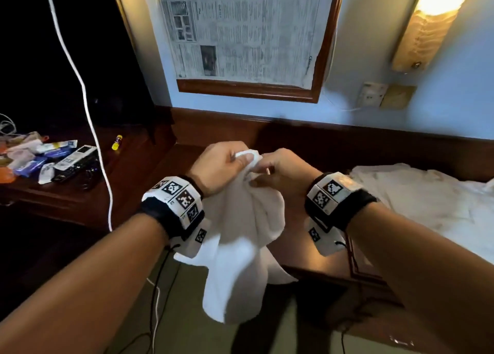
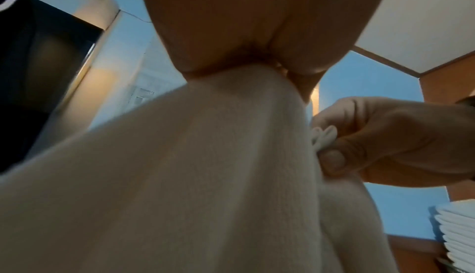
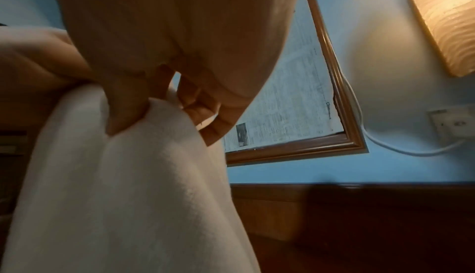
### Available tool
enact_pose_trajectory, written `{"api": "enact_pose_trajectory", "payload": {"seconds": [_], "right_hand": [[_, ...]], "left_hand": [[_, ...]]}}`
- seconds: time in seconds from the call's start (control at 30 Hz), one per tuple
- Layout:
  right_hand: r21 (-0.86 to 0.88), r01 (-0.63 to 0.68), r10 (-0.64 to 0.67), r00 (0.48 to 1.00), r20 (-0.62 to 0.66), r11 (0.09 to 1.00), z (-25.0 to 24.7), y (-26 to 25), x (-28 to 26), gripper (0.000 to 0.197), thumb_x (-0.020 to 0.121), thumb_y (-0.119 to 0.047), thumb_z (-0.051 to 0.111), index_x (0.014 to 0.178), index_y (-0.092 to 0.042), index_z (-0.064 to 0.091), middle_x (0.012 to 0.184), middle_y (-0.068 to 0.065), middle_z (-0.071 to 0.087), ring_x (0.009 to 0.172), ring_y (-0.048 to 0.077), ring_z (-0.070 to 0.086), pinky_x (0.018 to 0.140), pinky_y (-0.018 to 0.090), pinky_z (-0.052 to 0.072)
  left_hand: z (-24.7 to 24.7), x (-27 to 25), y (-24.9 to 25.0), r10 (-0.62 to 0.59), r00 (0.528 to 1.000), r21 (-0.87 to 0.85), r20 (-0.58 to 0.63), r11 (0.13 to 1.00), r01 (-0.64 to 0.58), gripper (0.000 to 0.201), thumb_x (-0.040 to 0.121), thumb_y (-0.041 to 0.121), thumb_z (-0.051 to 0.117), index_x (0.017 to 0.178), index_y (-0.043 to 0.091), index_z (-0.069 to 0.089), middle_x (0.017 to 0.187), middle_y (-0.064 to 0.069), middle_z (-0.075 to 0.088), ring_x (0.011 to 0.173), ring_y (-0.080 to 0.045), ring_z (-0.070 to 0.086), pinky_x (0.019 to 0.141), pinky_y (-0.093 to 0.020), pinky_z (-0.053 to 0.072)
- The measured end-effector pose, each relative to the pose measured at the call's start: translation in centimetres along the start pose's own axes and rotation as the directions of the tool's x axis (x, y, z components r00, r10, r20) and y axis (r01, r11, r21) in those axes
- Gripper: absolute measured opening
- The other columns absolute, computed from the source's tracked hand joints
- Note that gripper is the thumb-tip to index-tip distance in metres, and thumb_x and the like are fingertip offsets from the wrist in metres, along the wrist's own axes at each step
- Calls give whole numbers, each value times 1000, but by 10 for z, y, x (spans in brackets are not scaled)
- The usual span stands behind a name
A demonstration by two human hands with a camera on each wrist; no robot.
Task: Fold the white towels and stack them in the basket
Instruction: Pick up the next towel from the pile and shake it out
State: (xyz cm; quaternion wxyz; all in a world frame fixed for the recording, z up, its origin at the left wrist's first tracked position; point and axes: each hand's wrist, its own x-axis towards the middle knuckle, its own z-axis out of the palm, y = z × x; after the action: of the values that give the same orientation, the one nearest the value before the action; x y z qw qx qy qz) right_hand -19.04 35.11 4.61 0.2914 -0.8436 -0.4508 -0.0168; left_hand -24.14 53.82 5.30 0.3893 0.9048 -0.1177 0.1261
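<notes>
Both hands hold one white towel point(image 1: 240, 236) in the air in front of the person, above the edge of a dark wooden surface point(image 1: 320, 257). The left hand point(image 1: 217, 166) pinches a bunched top edge between thumb and curled fingers point(image 1: 242, 164). The right hand point(image 1: 280, 173) sits just beside it, its fingers point(image 2: 333, 160) curled and pinching a small fold of the same edge. The cloth hangs down in loose, uneven folds.

The step in hand seems to be finding the corners so the towel can be opened flat. To do it well, keep one pinch fixed and slide the other hand along the hem until it reaches a corner, then draw the hands apart so the cloth hangs as a flat sheet before the first fold. Folding from the present bunch would probably give a lumpy result.

More white cloth point(image 1: 417, 198) lies on the surface to the right. No basket is in view.
</notes>
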Motion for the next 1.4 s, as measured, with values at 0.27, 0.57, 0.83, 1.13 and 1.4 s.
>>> {"api": "enact_pose_trajectory", "payload": {"seconds": [0.27, 0.57, 0.83, 1.13, 1.4], "right_hand": [[247, -160, 251, 880, -403, 956, 0, -36, 16, 39, 85, -20, 69, 67, 10, 52, 65, 25, 45, 60, 16, 37, 58, 32, 32], [335, -349, 483, 664, -571, 876, -9, -21, -1, 21, 86, -27, 73, 65, -26, 69, 59, -12, 52, 57, 2, 43, 59, 21, 41], [172, -643, 609, 554, -568, 746, -4, 7, -41, 21, 88, -34, 71, 70, -23, 68, 62, -10, 55, 65, 15, 49, 70, 28, 40], [79, -834, 724, 422, -546, 546, 1, 16, -78, 37, 93, -36, 60, 70, -7, 65, 64, 7, 58, 72, 32, 57, 67, 31, 39], [119, -878, 797, 355, -488, 464, 10, 17, -93, 30, 93, -35, 60, 74, -13, 68, 76, 6, 63, 80, 32, 59, 72, 32, 41]], "left_hand": [[-14, -79, -107, -245, 950, 149, 192, 964, 218, 60, 72, 76, 49, 90, 24, 70, 78, 7, 71, 77, -15, 67, 79, -43, 53], [-13, -114, -152, -381, 921, 253, 86, 902, 349, 20, 92, 35, 65, 77, 22, 60, 72, 7, 63, 75, -23, 59, 74, -36, 43], [-41, -95, -136, -239, 942, -9, -235, 970, 244, 22, 92, 11, 67, 77, 10, 50, 64, -4, 50, 59, -20, 45, 55, -33, 37], [-39, -99, -126, -202, 926, 255, 319, 959, 121, 27, 85, 0, 62, 81, 25, 52, 82, 2, 56, 72, -17, 53, 59, -22, 40], [-50, -96, -123, -198, 877, 523, 437, 850, -69, 24, 93, 50, 47, 83, 33, 60, 88, 15, 55, 88, -12, 57, 80, -34, 46]]}}
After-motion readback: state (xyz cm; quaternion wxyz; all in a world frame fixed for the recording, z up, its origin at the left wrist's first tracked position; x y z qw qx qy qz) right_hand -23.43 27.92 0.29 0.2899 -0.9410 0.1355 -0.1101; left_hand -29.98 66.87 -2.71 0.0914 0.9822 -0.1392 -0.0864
